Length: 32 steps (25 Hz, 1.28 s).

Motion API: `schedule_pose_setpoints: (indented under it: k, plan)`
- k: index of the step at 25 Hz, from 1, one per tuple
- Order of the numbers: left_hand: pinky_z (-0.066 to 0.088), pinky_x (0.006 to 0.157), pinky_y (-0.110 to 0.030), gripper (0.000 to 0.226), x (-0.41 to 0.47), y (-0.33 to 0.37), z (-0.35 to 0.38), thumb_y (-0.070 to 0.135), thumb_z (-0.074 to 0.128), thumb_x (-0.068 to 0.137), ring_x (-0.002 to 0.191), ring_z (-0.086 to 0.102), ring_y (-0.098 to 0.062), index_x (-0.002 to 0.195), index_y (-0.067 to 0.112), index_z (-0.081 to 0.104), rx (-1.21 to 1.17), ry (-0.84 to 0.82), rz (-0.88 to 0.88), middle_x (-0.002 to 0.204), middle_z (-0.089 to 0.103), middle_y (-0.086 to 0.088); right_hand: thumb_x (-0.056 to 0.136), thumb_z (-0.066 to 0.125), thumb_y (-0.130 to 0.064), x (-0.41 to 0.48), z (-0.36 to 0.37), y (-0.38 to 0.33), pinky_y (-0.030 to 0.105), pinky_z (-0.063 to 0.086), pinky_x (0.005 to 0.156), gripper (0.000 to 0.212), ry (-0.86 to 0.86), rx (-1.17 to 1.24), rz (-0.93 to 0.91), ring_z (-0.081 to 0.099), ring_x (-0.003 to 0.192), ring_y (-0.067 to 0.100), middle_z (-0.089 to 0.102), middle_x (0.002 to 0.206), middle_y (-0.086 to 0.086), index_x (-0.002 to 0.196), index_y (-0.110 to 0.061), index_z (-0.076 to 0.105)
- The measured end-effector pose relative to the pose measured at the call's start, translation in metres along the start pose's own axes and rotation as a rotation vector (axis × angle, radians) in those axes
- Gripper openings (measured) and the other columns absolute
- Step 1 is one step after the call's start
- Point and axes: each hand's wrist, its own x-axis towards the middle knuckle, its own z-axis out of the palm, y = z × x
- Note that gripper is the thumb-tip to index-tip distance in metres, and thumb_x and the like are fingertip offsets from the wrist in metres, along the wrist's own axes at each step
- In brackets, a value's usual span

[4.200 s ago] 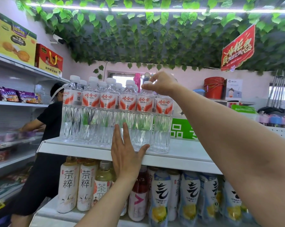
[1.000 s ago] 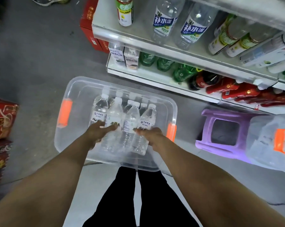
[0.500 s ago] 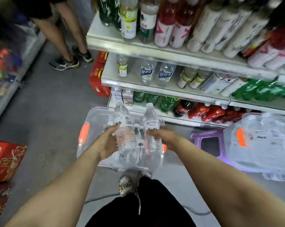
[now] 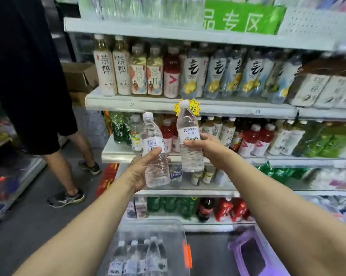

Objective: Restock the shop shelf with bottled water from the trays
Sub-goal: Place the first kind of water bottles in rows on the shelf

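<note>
My left hand [image 4: 143, 170] grips a clear water bottle [image 4: 155, 152] with a white cap, held upright in front of the shelves. My right hand [image 4: 206, 150] grips a second water bottle [image 4: 189, 136] a little higher, its label facing me. Both bottles hang in the air before the shop shelf [image 4: 188, 105]. Below me on the floor stands the clear plastic tray [image 4: 168, 228] with orange handles; several more water bottles [image 4: 140, 257] stand inside it. A row of water bottles [image 4: 140, 6] stands on the top shelf, blurred.
Shelves of tea, red and green drink bottles [image 4: 172, 74] fill the unit ahead. Another person in black shorts [image 4: 28, 86] stands at the left in the aisle. A purple stool [image 4: 249, 253] sits at the lower right, and red boxes [image 4: 108, 178] lie by the shelf base.
Both hands have lifted one bottle each out of the tray and raised them to mid-shelf height. My view has tilted up from the floor to the shelves.
</note>
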Motion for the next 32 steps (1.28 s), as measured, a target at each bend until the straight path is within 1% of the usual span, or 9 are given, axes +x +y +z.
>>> schedule_pose_setpoints:
  k: [3, 7, 11, 15, 18, 21, 24, 28, 32]
  plan:
    - [0.061, 0.064, -0.038, 0.106, 0.014, 0.051, 0.039, 0.039, 0.102, 0.033, 0.079, 0.075, -0.025, 0.124, 0.0, 0.063, 0.002, -0.049, 0.159, 0.098, 0.075, -0.015, 0.08, 0.081, -0.008, 0.004, -0.024, -0.066, 0.033, 0.057, 0.09, 0.031, 0.035, -0.011, -0.162, 0.073, 0.098, 0.022, 0.078, 0.108, 0.007, 0.11, -0.011, 0.074]
    - [0.059, 0.071, -0.045, 0.09, 0.035, 0.116, 0.09, 0.038, 0.095, 0.053, 0.077, 0.071, -0.028, 0.128, 0.006, 0.056, -0.003, -0.115, 0.368, 0.094, 0.072, -0.013, 0.082, 0.079, -0.005, 0.016, -0.059, -0.151, 0.03, 0.06, 0.072, 0.027, 0.064, 0.038, -0.319, 0.074, 0.082, 0.019, 0.078, 0.099, 0.008, 0.108, -0.008, 0.073]
    - [0.062, 0.074, -0.043, 0.095, 0.05, 0.168, 0.129, 0.045, 0.101, 0.034, 0.08, 0.074, -0.023, 0.114, 0.007, 0.066, 0.06, -0.172, 0.523, 0.096, 0.076, -0.009, 0.081, 0.08, -0.011, 0.035, -0.083, -0.22, 0.035, 0.056, 0.086, 0.032, 0.072, -0.006, -0.472, 0.073, 0.093, 0.022, 0.077, 0.108, 0.01, 0.112, -0.009, 0.074]
    - [0.062, 0.065, -0.041, 0.06, 0.064, 0.208, 0.163, 0.03, 0.076, 0.078, 0.075, 0.072, -0.026, 0.125, -0.003, 0.061, 0.017, -0.146, 0.541, 0.095, 0.072, -0.015, 0.082, 0.079, -0.011, 0.054, -0.099, -0.28, 0.035, 0.057, 0.083, 0.02, 0.073, 0.02, -0.565, 0.07, 0.086, 0.023, 0.078, 0.095, 0.005, 0.101, -0.011, 0.075]
    - [0.059, 0.062, -0.033, 0.047, 0.066, 0.225, 0.189, 0.043, 0.055, 0.096, 0.076, 0.067, -0.026, 0.125, 0.007, 0.062, 0.057, -0.148, 0.441, 0.095, 0.069, -0.013, 0.085, 0.076, -0.008, 0.069, -0.109, -0.311, 0.023, 0.056, 0.068, 0.015, 0.064, 0.0, -0.625, 0.071, 0.078, 0.013, 0.077, 0.089, 0.0, 0.099, -0.012, 0.073]
    - [0.055, 0.057, -0.027, 0.076, 0.077, 0.231, 0.209, 0.061, 0.071, 0.073, 0.077, 0.069, -0.017, 0.124, 0.005, 0.062, 0.238, -0.057, 0.53, 0.094, 0.072, -0.005, 0.082, 0.08, -0.011, 0.088, -0.119, -0.33, 0.026, 0.056, 0.076, 0.022, 0.059, -0.029, -0.648, 0.072, 0.084, 0.015, 0.078, 0.095, 0.001, 0.102, -0.013, 0.074]
    - [0.054, 0.064, -0.023, 0.088, 0.096, 0.234, 0.215, 0.051, 0.085, 0.05, 0.08, 0.074, -0.015, 0.123, 0.006, 0.064, 0.348, -0.014, 0.614, 0.095, 0.077, -0.004, 0.08, 0.082, -0.014, 0.108, -0.13, -0.337, 0.032, 0.056, 0.085, 0.026, 0.07, -0.057, -0.659, 0.074, 0.092, 0.018, 0.079, 0.103, 0.004, 0.105, -0.013, 0.075]
    - [0.054, 0.097, -0.048, 0.077, 0.125, 0.244, 0.213, 0.044, 0.095, 0.054, 0.1, 0.073, -0.024, 0.119, 0.017, 0.063, 0.33, 0.029, 0.685, 0.104, 0.077, -0.004, 0.079, 0.085, -0.019, 0.135, -0.151, -0.34, 0.039, 0.054, 0.098, 0.038, 0.091, -0.063, -0.658, 0.073, 0.105, 0.025, 0.078, 0.108, 0.006, 0.114, -0.012, 0.073]
    - [0.049, 0.103, -0.055, 0.072, 0.145, 0.252, 0.215, 0.044, 0.093, 0.054, 0.107, 0.07, -0.029, 0.116, 0.018, 0.067, 0.284, 0.009, 0.725, 0.11, 0.076, -0.007, 0.063, 0.094, -0.027, 0.167, -0.169, -0.347, 0.039, 0.054, 0.097, 0.067, 0.105, -0.045, -0.641, 0.073, 0.106, 0.023, 0.078, 0.111, 0.005, 0.122, -0.009, 0.067]
